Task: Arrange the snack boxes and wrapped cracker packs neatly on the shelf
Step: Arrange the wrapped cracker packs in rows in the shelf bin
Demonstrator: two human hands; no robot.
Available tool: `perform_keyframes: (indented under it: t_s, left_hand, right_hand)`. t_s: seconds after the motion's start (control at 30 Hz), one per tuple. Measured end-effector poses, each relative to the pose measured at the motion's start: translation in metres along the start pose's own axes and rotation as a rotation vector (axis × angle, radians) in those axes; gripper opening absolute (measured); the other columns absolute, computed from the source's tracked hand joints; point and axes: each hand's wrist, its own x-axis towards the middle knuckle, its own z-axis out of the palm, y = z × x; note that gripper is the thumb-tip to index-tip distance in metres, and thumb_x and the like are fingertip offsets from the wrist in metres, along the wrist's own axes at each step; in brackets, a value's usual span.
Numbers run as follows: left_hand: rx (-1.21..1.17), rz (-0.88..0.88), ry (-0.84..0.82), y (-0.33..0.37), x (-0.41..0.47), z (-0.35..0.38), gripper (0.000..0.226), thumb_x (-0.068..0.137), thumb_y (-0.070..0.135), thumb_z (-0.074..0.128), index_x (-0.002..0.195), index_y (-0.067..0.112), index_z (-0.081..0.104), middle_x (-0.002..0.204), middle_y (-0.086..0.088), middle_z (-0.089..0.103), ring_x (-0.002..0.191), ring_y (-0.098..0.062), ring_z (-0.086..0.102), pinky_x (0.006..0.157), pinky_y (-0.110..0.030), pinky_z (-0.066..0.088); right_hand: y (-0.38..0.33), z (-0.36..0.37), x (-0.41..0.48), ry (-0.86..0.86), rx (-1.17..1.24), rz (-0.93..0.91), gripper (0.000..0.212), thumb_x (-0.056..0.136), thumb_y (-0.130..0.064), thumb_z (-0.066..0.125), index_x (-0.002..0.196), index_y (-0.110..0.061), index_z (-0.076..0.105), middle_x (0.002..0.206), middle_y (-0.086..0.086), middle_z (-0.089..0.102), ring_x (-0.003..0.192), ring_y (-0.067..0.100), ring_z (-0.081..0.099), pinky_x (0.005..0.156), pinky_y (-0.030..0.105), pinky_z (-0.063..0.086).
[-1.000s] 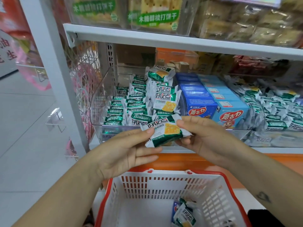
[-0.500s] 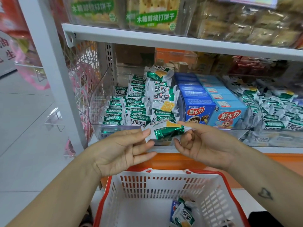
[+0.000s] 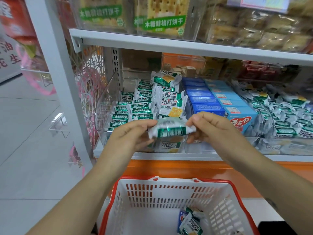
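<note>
Head view only. Both hands are at the front of the shelf (image 3: 169, 156), with one cracker pack (image 3: 171, 131) held between them just above the front lip of the clear bin (image 3: 104, 100). Left hand (image 3: 130, 135) grip: fingertips pinching the pack's left end. Right hand (image 3: 214, 130) grip: thumb and fingers pinching the right end. Pack is turned long edge toward us, green band showing, slightly blurred. It's not in the bin yet and not touching the rows.

Bin contents: filed rows of packs (image 3: 133, 110) on edge at left, and a looser upright stack (image 3: 170, 103) at right, against the blue snack boxes (image 3: 202, 99). Boxes look lined up already. Basket (image 3: 169, 189) sits below, with a few spare packs (image 3: 191, 223) in its corner.

Step, my read: orienting this pack to match the filed rows before slotting it in. Next move calls for holding it edge-up, carrying it over the lip into the front gap of a row, then releasing both grips. Risk: nudging the upright stack, which looks ready to topple.
</note>
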Motion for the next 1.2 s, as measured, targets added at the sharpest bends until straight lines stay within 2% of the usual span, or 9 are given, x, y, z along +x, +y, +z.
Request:
perform_keyframes:
  t_s: [0.1,0.27,0.5,0.67,0.8,0.9,0.97,1.07,1.2]
  left_hand:
    - [0.100,0.097,-0.003,0.001,-0.003,0.002,0.011,0.082,0.029,0.068,0.090,0.025,0.074,0.098,0.002,0.072,0.087,-0.015,0.069,0.081,-0.028,0.055]
    - [0.057,0.230,0.044,0.003,-0.004,0.009,0.044,0.079,-0.007,0.065,0.110,0.019,0.049,0.097,0.003,0.050,0.064,0.009,0.061,0.059,-0.003,0.044]
    - [0.153,0.226,-0.034,0.000,-0.004,0.008,0.032,0.079,0.006,0.069,0.100,0.027,0.057,0.088,0.012,0.052,0.062,0.006,0.057,0.062,-0.007,0.045]
    - [0.078,0.048,0.004,-0.003,0.002,0.005,0.023,0.078,0.020,0.071,0.094,0.023,0.055,0.065,0.017,0.061,0.054,0.000,0.055,0.056,-0.013,0.046]
    - [-0.073,-0.104,-0.026,-0.005,0.005,0.004,0.038,0.063,0.029,0.073,0.095,0.020,0.055,0.075,-0.002,0.054,0.061,-0.007,0.057,0.068,-0.027,0.050]
    - [-0.179,-0.158,-0.065,0.007,0.006,0.002,0.043,0.062,0.027,0.071,0.099,0.013,0.055,0.093,-0.016,0.063,0.075,-0.016,0.064,0.067,-0.026,0.056]
    - [-0.189,-0.146,-0.065,0.016,0.007,-0.006,0.042,0.065,0.034,0.068,0.099,0.012,0.059,0.092,-0.009,0.072,0.074,-0.017,0.069,0.067,-0.025,0.057]
    - [-0.126,-0.037,0.048,0.029,0.012,-0.026,0.023,0.077,0.038,0.064,0.088,0.018,0.064,0.080,0.006,0.070,0.069,-0.012,0.069,0.071,-0.025,0.052]
    - [0.068,0.175,0.421,0.034,0.028,-0.059,0.011,0.089,0.026,0.063,0.079,0.029,0.065,0.080,0.009,0.067,0.076,-0.008,0.062,0.075,-0.021,0.046]
  right_hand:
    - [0.005,0.003,-0.002,-0.005,-0.072,-0.062,0.009,0.081,-0.011,0.068,0.073,-0.009,0.064,0.062,-0.006,0.066,0.059,0.002,0.059,0.062,0.012,0.047]
    - [0.012,0.009,-0.004,0.057,-0.063,-0.156,0.022,0.074,0.002,0.074,0.069,-0.013,0.059,0.065,-0.007,0.066,0.063,0.004,0.061,0.064,0.014,0.049]
    - [0.022,0.008,0.001,0.094,-0.038,-0.164,0.022,0.076,0.001,0.072,0.072,-0.017,0.059,0.068,-0.011,0.064,0.067,0.004,0.060,0.067,0.016,0.050]
    - [0.024,0.006,-0.003,-0.009,-0.481,-0.381,0.028,0.073,-0.039,0.077,0.094,-0.035,0.060,0.125,-0.018,0.046,0.114,-0.001,0.048,0.096,0.014,0.036]
    - [0.022,0.012,0.003,0.012,-0.873,-0.679,0.035,0.074,-0.041,0.067,0.103,-0.031,0.050,0.114,-0.012,0.046,0.105,0.014,0.050,0.089,0.028,0.038]
    - [0.010,0.019,0.013,0.058,-0.911,-0.720,0.028,0.077,-0.036,0.057,0.102,-0.026,0.051,0.101,-0.009,0.058,0.093,0.012,0.051,0.084,0.022,0.033]
    - [-0.003,0.026,0.022,0.060,-0.867,-0.687,0.029,0.079,-0.038,0.056,0.105,-0.025,0.054,0.096,-0.010,0.063,0.088,0.007,0.052,0.082,0.021,0.035]
    - [-0.027,0.039,0.043,-0.006,-0.738,-0.561,0.032,0.083,-0.033,0.065,0.113,-0.024,0.058,0.099,-0.016,0.061,0.092,0.004,0.057,0.082,0.026,0.047]
    - [-0.057,0.061,0.093,-0.057,-0.695,-0.487,0.030,0.085,-0.019,0.069,0.112,-0.020,0.057,0.099,-0.009,0.063,0.092,0.010,0.059,0.080,0.024,0.044]
